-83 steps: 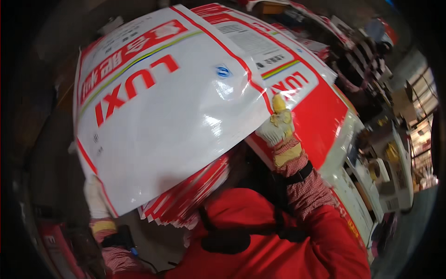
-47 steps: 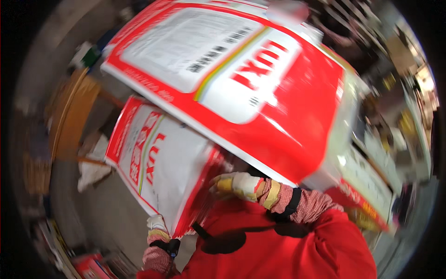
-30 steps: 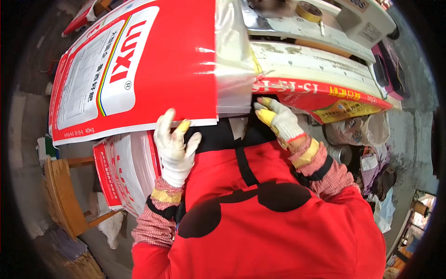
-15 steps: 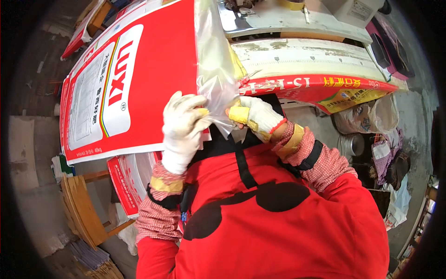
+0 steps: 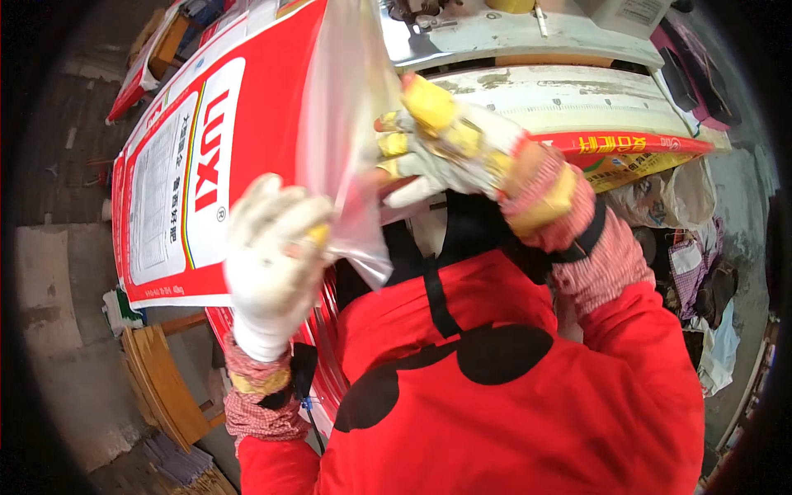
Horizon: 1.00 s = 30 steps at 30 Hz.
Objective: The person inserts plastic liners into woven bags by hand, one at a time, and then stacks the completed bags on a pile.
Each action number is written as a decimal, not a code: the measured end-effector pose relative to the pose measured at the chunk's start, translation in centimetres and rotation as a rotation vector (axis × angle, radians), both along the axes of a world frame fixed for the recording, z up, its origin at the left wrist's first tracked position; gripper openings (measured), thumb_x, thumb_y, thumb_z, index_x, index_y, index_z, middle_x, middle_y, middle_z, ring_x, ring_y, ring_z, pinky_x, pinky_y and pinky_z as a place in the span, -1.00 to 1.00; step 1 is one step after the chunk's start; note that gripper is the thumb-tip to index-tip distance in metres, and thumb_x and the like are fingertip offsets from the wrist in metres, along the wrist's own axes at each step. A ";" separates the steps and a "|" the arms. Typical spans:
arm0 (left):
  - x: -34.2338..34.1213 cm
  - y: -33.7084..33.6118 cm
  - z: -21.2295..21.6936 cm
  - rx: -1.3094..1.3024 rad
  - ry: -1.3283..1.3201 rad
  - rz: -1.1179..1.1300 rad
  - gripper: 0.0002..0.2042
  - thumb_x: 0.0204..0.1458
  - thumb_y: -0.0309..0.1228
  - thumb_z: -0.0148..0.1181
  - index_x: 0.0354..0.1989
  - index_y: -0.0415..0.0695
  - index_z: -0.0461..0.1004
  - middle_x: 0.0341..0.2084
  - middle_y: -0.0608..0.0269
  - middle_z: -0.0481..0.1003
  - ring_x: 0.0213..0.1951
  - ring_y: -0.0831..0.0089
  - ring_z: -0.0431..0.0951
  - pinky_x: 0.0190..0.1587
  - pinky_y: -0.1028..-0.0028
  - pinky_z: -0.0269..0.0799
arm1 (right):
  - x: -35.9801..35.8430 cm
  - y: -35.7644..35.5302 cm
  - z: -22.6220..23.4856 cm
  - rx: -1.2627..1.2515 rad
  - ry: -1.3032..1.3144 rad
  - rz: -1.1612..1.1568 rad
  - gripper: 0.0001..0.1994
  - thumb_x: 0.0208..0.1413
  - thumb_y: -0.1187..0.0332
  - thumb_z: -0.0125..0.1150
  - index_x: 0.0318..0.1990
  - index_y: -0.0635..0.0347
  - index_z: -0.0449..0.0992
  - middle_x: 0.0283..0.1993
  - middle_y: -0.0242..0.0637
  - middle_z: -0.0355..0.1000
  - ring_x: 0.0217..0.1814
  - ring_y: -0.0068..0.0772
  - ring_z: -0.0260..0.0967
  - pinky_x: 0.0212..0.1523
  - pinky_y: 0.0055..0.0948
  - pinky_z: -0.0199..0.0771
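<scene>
A large red and white woven sack (image 5: 276, 107) lies flat on my left. From its right edge sticks out a clear plastic liner (image 5: 346, 157), creased and hanging toward my lap. My left hand (image 5: 276, 256), in a white glove, is closed on the liner's lower edge beside the sack's near corner. My right hand (image 5: 462, 144), gloved with yellow tape on its fingers, is raised just right of the liner. Its fingers are spread, and nothing shows in them. Whether its fingertips touch the plastic I cannot tell.
A worn white board with ruler marks (image 5: 594, 91) lies ahead right, a red and yellow sack (image 5: 635, 153) along its near edge. Behind it is a white tabletop (image 5: 495, 37). A wooden stool (image 5: 161, 384) stands lower left. Plastic bags (image 5: 668, 198) and cloths lie at right.
My right hand has let go of the liner and moved up, its fingers opening. My left hand has moved left and nearer me, drawing the liner's edge along. The sack has shifted slightly.
</scene>
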<state>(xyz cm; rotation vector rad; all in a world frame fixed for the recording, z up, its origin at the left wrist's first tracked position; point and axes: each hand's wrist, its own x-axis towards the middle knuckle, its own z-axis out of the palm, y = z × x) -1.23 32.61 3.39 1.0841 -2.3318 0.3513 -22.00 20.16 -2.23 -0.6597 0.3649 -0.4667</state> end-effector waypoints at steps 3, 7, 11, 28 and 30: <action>-1.8 -0.3 -1.0 0.057 -0.150 0.023 -0.84 -0.29 -0.55 0.18 -0.48 -0.14 0.37 -0.33 0.30 0.46 -0.21 0.30 0.44 -0.07 0.17 0.35 | 2.4 -1.5 -0.5 0.115 0.113 -0.120 -0.33 -0.12 -0.05 0.21 0.04 0.24 0.18 -0.02 -0.03 0.28 -0.11 -0.03 0.34 -0.13 -0.06 0.40; -2.2 -0.9 -1.3 0.180 -0.158 -0.044 -0.81 -0.36 -0.46 0.24 -0.49 -0.16 0.43 -0.33 0.28 0.44 -0.24 0.29 0.44 -0.10 0.27 0.37 | 3.6 -2.8 -1.6 -0.145 0.567 -0.145 -0.84 0.02 0.36 0.07 -0.28 0.23 0.42 -0.33 -0.26 0.44 -0.31 -0.30 0.44 -0.42 -0.36 0.49; -0.5 -2.8 -2.3 0.581 0.516 0.195 -0.69 -0.37 -0.38 0.31 -0.41 -0.23 0.42 -0.41 0.15 0.45 -0.36 0.27 0.47 -0.23 0.41 0.37 | 5.7 -2.6 -0.9 -0.353 0.514 -0.221 -0.82 -0.01 0.27 0.17 -0.34 0.18 0.48 -0.48 -0.40 0.42 -0.54 -0.61 0.35 -0.64 -0.61 0.21; 4.2 -1.9 1.8 0.404 1.089 0.379 -0.91 -0.05 -0.60 0.10 -0.45 -0.21 0.31 -0.49 0.34 0.40 -0.49 0.70 0.33 -0.39 0.69 0.26 | 10.0 -0.3 5.1 -1.755 0.659 -0.223 -0.80 -0.08 0.38 0.01 -0.25 0.13 0.42 -0.35 -0.17 0.39 -0.27 -0.17 0.39 -0.29 -0.31 0.41; 3.6 -0.7 1.5 0.485 0.955 0.415 -0.89 -0.13 -0.61 0.15 -0.46 -0.24 0.33 -0.44 0.27 0.41 -0.43 0.58 0.39 -0.35 0.60 0.31 | 12.3 -2.6 3.6 -2.000 0.633 0.033 -0.83 -0.05 0.41 -0.01 -0.27 0.15 0.42 -0.32 -0.18 0.39 -0.24 -0.16 0.38 -0.25 -0.37 0.40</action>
